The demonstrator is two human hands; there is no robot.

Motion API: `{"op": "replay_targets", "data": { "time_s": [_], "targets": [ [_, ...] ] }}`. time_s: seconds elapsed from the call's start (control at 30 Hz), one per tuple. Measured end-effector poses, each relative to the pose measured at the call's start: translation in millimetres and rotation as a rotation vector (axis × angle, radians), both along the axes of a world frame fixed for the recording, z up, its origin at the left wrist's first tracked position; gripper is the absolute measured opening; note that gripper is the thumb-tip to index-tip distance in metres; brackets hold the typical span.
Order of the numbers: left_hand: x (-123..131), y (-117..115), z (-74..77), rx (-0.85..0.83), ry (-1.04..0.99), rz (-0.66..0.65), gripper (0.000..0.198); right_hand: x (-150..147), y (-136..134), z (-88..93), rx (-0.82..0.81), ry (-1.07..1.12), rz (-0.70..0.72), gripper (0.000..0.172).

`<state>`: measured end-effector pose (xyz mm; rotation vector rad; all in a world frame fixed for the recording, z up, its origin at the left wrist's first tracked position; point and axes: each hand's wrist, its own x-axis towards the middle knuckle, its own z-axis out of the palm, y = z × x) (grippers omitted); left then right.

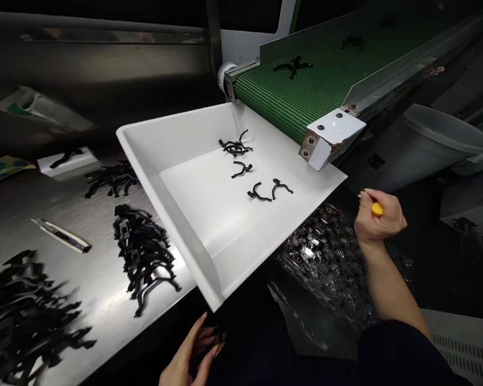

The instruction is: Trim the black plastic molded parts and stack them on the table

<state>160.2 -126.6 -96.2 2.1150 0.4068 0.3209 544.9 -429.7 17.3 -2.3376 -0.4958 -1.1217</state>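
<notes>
My right hand (380, 217) is closed in a fist to the right of the white tray, around a tool whose rounded yellow handle end (377, 209) pokes out; the rest of it is hidden. Below the tray's near corner, my left hand (191, 354) is curled, with a small black plastic part (219, 336) between thumb and fingers, mostly in shadow. Inside the white tray (193, 257) lie several forked black plastic parts (241, 169), some bunched near the back.
A green conveyor belt (282, 99) ends over the tray, carrying black parts (293, 66). On the steel table (100, 273) at left are piles of black parts (145, 252) and a utility knife (62, 235). A clear plastic bag of parts (326, 257) sits below; a white bin (434, 145) stands right.
</notes>
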Motion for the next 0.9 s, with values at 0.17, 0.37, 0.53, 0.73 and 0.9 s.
{"op": "replay_targets", "data": {
  "time_s": [0.17,0.37,0.53,0.73,0.9],
  "targets": [
    [3.7,-15.4,18.1,0.037,-0.121,-0.143,0.054,-12.1,106.0,39.6,-0.651,0.435,0.465,0.024],
    [-40.0,-9.4,28.6,-0.061,-0.132,-0.087,0.057,17.8,205.7,54.4,-1.002,0.735,0.357,0.013],
    [-53.6,-9.8,44.4,-0.41,-0.092,0.099,0.037,-42.3,185.4,78.6,-0.781,0.485,0.541,0.021],
    [-33.8,-17.0,78.5,-0.868,-0.109,0.078,0.065,-212.3,174.0,75.7,-0.448,-0.217,1.469,0.019],
    [-44.9,-16.3,85.8,-1.047,-0.245,0.202,0.056,-273.8,195.4,36.7,-0.395,-0.257,1.554,0.016]
  ]
}}
